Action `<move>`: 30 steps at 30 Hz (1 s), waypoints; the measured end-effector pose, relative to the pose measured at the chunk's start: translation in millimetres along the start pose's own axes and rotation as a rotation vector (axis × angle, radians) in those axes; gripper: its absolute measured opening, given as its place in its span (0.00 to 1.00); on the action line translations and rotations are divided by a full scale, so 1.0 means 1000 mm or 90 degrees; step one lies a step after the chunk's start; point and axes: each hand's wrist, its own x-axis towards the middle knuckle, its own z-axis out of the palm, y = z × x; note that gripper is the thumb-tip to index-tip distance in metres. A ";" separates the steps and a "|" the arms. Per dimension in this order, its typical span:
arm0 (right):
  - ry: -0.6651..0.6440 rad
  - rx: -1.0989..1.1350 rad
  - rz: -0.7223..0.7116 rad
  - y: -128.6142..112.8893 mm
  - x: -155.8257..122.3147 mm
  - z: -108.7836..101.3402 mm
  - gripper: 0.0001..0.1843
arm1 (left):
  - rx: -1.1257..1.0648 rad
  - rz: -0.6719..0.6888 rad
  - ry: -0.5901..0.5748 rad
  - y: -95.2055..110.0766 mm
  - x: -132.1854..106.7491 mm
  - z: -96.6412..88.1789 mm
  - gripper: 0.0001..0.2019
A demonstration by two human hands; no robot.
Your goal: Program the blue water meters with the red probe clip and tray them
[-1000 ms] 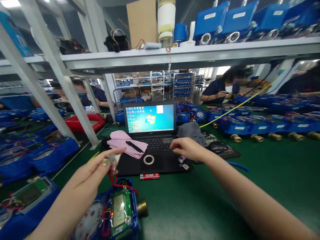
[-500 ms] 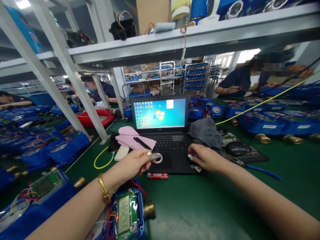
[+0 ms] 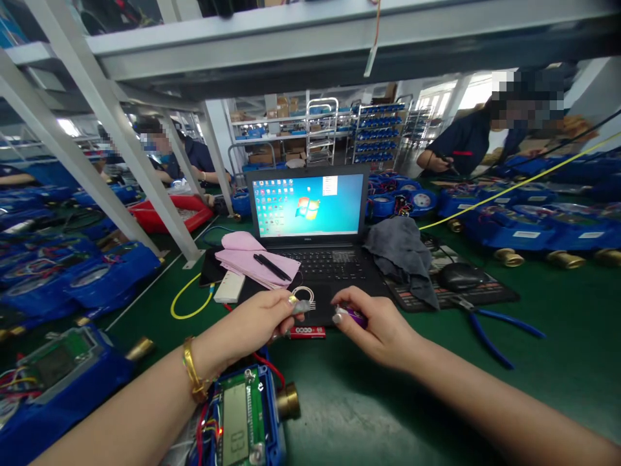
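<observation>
My left hand (image 3: 255, 323) pinches a small grey connector (image 3: 301, 305) with metal pins, tied by red wires to the open blue meter (image 3: 242, 414) below it. That meter shows a green circuit board, an LCD and a brass fitting. My right hand (image 3: 376, 327) is closed on a small purple part (image 3: 354, 316), a few centimetres right of the connector. Both hands hover in front of an open laptop (image 3: 310, 239) with a lit desktop screen. A red lighter-like object (image 3: 306, 332) lies on the green mat under the hands.
A pink cloth with a black pen (image 3: 272, 266), a tape ring (image 3: 303, 293), a grey cloth (image 3: 402, 255), a mouse (image 3: 459, 276) and blue-handled pliers (image 3: 490, 323) surround the laptop. Blue meters (image 3: 533, 230) line both sides. Other people sit behind. A slanted metal post (image 3: 140, 168) stands left.
My right hand lifted off the laptop edge with the purple part and moved left toward my left hand. The view tilted downward.
</observation>
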 end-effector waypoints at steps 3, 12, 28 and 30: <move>-0.033 0.020 -0.015 -0.009 0.001 0.005 0.14 | 0.003 0.003 -0.009 0.000 0.000 -0.001 0.15; -0.017 0.084 -0.049 -0.012 0.009 0.016 0.13 | 0.026 0.013 -0.016 -0.003 0.001 -0.001 0.17; -0.057 0.123 -0.030 -0.006 0.010 0.020 0.10 | 0.010 0.012 -0.018 -0.005 -0.001 0.002 0.17; -0.065 0.124 -0.030 -0.005 0.010 0.020 0.09 | 0.012 0.012 -0.015 -0.006 -0.001 0.002 0.16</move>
